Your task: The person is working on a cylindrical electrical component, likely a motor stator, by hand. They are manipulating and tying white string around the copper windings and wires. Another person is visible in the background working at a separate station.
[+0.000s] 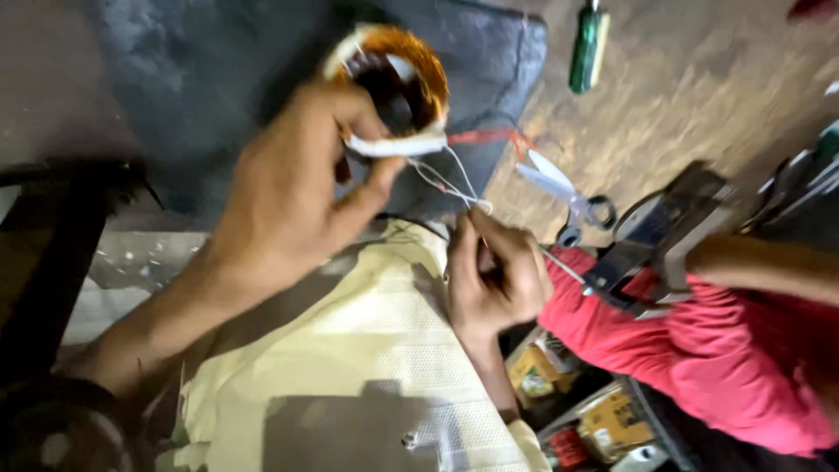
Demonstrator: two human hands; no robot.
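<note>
Coil (398,83): ring of glossy copper-orange winding, wrapped at its lower edge in white tape, held up above a dark grey cloth.
Left hand (288,188): fingers (336,105) curled over the ring's left side and thumb pressed up under the taped edge, clamped on the coil.
White thread (450,179): thin strands running slack from the taped edge down to the right hand.
Right hand (494,275): fingers (476,240) closed together, pinching the thread's lower end and a slim, straight metal needle (564,267) that sticks out to the right.
Red wires (489,137): short, thin leads trailing off the coil's right side.
Cream cloth (376,350): pale, finely textured weave across the person's lap, below both hands.
Dark grey cloth (218,61): soft, creased sheet behind the coil.
Scissors (564,192): bright blades and dark ring handles, lying on the rough brown floor (690,70), right of the thread.
Screwdriver (588,48): green translucent handle, lying on the floor near the top edge.
Other person: arm (769,262) and pink-red garment (717,350) at the right, beside a blurred dark metal piece (660,232).
Small boxes (577,411): yellow-brown cardboard packs low between the two laps.
</note>
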